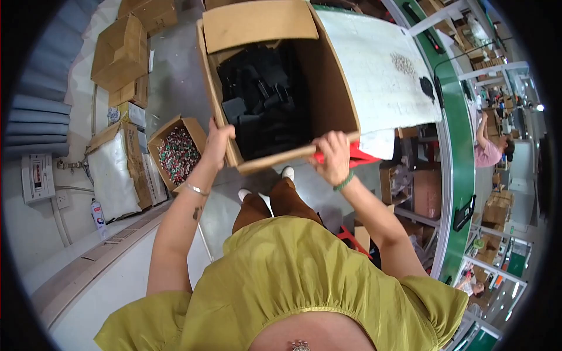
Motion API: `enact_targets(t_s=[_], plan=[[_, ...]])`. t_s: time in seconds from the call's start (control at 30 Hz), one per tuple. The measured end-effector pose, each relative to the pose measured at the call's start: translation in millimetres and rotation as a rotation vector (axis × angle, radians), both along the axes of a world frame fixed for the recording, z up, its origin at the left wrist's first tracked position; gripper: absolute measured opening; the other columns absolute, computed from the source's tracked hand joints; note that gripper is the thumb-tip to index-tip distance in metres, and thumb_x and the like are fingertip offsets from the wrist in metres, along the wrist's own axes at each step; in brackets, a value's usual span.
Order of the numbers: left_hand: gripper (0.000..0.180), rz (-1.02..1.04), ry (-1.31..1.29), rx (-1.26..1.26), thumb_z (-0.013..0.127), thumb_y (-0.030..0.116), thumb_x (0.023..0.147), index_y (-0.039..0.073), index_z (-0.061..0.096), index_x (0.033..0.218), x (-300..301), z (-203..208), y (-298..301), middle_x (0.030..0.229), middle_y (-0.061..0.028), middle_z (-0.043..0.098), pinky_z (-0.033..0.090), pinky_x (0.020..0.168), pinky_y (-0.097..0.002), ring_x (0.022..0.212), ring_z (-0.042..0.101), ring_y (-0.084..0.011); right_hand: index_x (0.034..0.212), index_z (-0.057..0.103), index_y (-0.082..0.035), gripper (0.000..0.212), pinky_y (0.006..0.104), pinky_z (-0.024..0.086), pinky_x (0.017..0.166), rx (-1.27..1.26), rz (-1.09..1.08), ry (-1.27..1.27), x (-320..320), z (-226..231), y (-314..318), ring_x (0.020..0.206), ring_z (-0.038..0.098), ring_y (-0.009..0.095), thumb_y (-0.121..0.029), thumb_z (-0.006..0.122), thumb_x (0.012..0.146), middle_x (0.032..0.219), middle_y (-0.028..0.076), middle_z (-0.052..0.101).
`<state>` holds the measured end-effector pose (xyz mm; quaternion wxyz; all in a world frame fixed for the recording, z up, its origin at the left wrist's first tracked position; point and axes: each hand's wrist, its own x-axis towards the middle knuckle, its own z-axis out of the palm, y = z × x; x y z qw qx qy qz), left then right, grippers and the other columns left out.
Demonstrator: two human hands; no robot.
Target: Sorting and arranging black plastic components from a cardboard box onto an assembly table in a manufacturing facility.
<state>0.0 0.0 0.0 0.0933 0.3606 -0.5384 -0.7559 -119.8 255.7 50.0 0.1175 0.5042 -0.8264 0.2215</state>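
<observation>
Cardboard box (331, 79), open-topped and brown, sits in front of the wearer's body, held between two bare hands. On the left hand (218, 145), the fingers are closed around the left wall near the close corner, with the thumb hooked over the rim; the fingertips outside are hidden. On the right hand (332, 159), the fingers curl over the near rim toward its right end, gripping the edge with no visible gap.

Inside the box lies a jumble of black pieces (260, 88), mostly toward the left; their exact kind is too dark to tell. Judging from how things lie, the grip is already taken on both sides, while the box is not closed: its far flap (257, 26) stands clear of the opening. Whether anything supports the box from below cannot be told.

Both forearms reach forward from the lower edge, elbows bent and spread apart, the right one angling inward. A silver bracelet (196, 189) circles the left wrist, a green band (343, 181) the right.

Farther out, a smaller carton (198, 133) of multicoloured bits (178, 155) stands on the floor at left. To the right lies a white-covered surface (369, 64), and beyond it a long green tabletop (459, 146).
</observation>
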Motion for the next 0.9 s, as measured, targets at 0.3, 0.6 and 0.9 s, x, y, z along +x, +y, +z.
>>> enact_targets(t_s=[0.3, 0.6, 0.9], plan=[[0.067, 0.181, -0.087, -0.464, 0.048, 0.008, 0.068, -0.002, 0.030, 0.132, 39, 15, 44, 0.120, -0.0191, 0.048, 0.036, 0.093, -0.0308, 0.109, 0.048, -0.0266, 0.090, 0.058, -0.006, 0.033, 0.0369, 0.043, 0.071, 0.317, 0.350, -0.472, -8, 41, 0, 0.082, 0.051, 0.027, -0.030, 0.071, 0.069, 0.083, 0.010, 0.054], [0.070, 0.213, -0.289, -0.608, 0.050, 0.006, 0.063, 0.003, 0.036, 0.132, 43, 39, 48, 0.121, -0.0177, 0.052, 0.036, 0.096, -0.0303, 0.110, 0.051, -0.0271, 0.123, 0.045, -0.008, 0.063, 0.0458, 0.032, 0.095, 0.211, 0.187, 0.123, -181, 42, -126, 0.113, 0.040, 0.037, -0.023, 0.070, 0.067, 0.125, 0.017, 0.041], [0.070, 0.328, -0.298, -0.463, 0.048, 0.002, 0.060, 0.002, 0.040, 0.130, 38, 48, 49, 0.126, -0.0160, 0.047, 0.033, 0.099, -0.0295, 0.119, 0.044, -0.0248, 0.130, 0.040, -0.008, 0.070, 0.0511, 0.020, 0.106, -0.017, 0.325, 0.317, -270, 62, -262, 0.130, 0.025, 0.034, -0.031, 0.068, 0.071, 0.141, 0.017, 0.026]])
